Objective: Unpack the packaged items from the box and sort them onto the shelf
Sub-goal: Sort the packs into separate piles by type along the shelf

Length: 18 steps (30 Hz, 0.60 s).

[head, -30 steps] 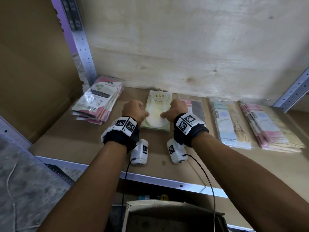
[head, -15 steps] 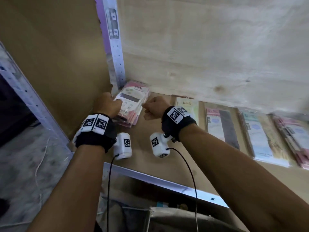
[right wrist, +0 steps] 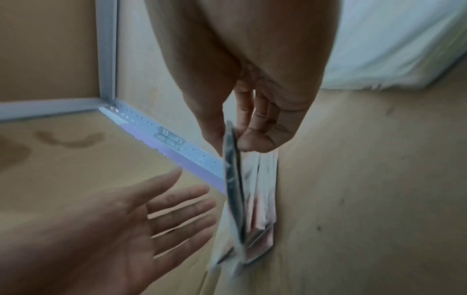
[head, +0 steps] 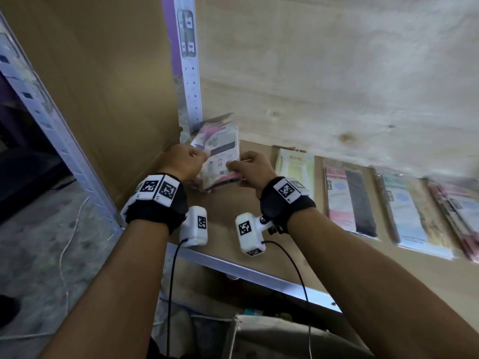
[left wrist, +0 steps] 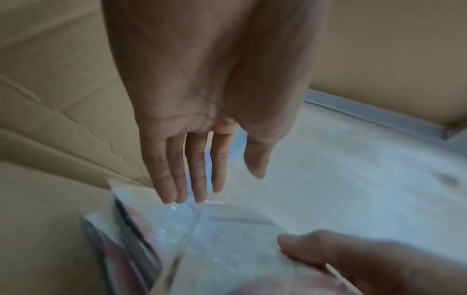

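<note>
1. tidying the leftmost stack of pink-and-white plastic-wrapped packets (head: 219, 156) in the back left corner of the brown wooden shelf (head: 259, 218) looks like the step in hand.
2. right hand (head: 250, 168) pinches the top packet's edge between thumb and curled fingers, lifting it off the stack.
3. left hand (head: 182, 161) hovers beside it, fingers straight, holding nothing.
4. next move likely calls for squaring that packet flat onto the stack, then reaching down to the cardboard box (head: 285, 335) below.

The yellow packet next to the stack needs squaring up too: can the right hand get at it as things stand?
Probably, but not freely: the right hand pinches the top packet of the corner stack. The yellow packet lies uncovered on the shelf just right of it, nothing between.
</note>
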Motion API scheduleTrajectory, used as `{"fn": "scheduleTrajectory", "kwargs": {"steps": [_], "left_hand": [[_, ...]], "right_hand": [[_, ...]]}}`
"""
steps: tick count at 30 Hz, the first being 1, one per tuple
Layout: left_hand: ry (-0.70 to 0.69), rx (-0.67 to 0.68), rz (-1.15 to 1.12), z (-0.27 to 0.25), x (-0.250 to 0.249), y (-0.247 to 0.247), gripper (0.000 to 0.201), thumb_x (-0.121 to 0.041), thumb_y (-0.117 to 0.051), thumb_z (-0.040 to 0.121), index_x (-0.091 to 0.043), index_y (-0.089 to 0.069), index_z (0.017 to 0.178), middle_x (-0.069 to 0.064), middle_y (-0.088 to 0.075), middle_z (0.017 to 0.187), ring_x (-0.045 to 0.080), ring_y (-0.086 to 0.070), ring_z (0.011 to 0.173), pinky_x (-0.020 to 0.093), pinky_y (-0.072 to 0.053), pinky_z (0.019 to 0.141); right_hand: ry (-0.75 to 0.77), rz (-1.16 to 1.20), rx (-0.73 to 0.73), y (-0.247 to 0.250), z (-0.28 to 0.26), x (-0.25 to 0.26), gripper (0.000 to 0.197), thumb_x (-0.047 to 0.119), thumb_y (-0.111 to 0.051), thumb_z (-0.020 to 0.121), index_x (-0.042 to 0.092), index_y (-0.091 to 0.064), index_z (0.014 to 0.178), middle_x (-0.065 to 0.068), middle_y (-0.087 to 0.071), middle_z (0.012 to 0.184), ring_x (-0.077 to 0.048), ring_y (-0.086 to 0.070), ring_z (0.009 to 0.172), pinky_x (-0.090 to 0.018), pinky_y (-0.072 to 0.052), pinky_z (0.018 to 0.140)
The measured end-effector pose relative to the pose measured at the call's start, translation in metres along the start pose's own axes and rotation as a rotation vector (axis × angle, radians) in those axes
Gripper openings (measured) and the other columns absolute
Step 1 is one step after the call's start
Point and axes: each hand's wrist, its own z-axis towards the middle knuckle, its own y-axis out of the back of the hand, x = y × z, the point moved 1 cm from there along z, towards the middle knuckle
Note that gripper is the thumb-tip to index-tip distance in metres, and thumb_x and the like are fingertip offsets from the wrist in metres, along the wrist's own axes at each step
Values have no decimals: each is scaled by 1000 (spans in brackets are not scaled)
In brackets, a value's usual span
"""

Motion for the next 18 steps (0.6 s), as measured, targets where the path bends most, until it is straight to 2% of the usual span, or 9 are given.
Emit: {"fn": "scheduleTrajectory", "kwargs": {"steps": [2, 5, 6, 8, 10, 13, 15, 16, 18], "left_hand": [[32, 54, -282, -3, -14, -5, 29, -42, -59, 96, -15, -66, 91, 9, -64, 90, 26, -63, 83, 37, -54, 83], [100, 173, -678, -12, -40, -16, 52, -51, -64, 90, -8, -59, 119, 13, -65, 105, 28, -73, 84, 37, -62, 75], [95, 206, -760, -14, -48, -20, 62, -55, -67, 86, -7, -57, 124, 13, -66, 108, 28, -74, 87, 38, -62, 74], [57, 270, -867, -18, -63, -28, 75, -61, -73, 78, -8, -56, 129, 14, -66, 116, 28, -74, 99, 39, -62, 76], [10, 303, -925, -25, -77, -38, 66, -58, -74, 78, -11, -60, 121, 17, -70, 114, 26, -73, 101, 40, -62, 78], [-43, 272, -890, -38, -92, -59, 19, -28, -63, 96, -11, -64, 105, 14, -75, 107, 25, -75, 94, 34, -62, 72], [-57, 283, -865, -46, -98, -74, 13, -15, -58, 99, -9, -63, 109, 14, -74, 109, 25, -75, 94, 31, -61, 67], [-64, 310, -862, -50, -101, -81, 14, -13, -57, 99, -8, -63, 111, 14, -73, 110, 25, -75, 94, 30, -61, 66], [-70, 392, -867, -59, -108, -96, 14, -11, -57, 99, -8, -63, 111, 15, -72, 112, 24, -75, 91, 32, -62, 68]], "right_hand": [[67, 56, -26, 16, -14, 1, 17, 5, -72, 84, 15, -59, 79, -20, -72, 94, -26, -65, 71, -27, -49, 50], [231, 112, -29, 39, -40, 7, 16, -4, -71, 83, 9, -61, 80, -13, -67, 75, -25, -62, 54, -33, -53, 50], [305, 62, -49, 47, -49, 10, 14, -3, -72, 82, 8, -64, 82, -7, -63, 70, -24, -59, 53, -35, -52, 53], [472, -166, -119, 65, -68, 15, 12, 2, -75, 80, 10, -69, 86, -5, -60, 71, -23, -55, 62, -35, -49, 61], [601, -407, -174, 82, -87, 15, 19, 6, -77, 77, 11, -70, 93, -9, -61, 81, -21, -55, 72, -34, -48, 69], [611, -576, -124, 111, -110, 10, 36, 14, -83, 72, 12, -67, 105, -6, -55, 95, -18, -53, 80, -25, -48, 73], [550, -570, -102, 136, -122, 3, 37, 29, -85, 72, 19, -69, 104, -2, -54, 98, -12, -54, 84, -12, -43, 73], [529, -551, -151, 150, -127, -1, 32, 37, -83, 75, 24, -70, 101, 0, -55, 97, -10, -55, 84, -11, -42, 73], [488, -513, -338, 180, -134, -10, 20, 43, -73, 83, 28, -68, 96, 3, -59, 95, -9, -58, 85, -19, -45, 73]]}}
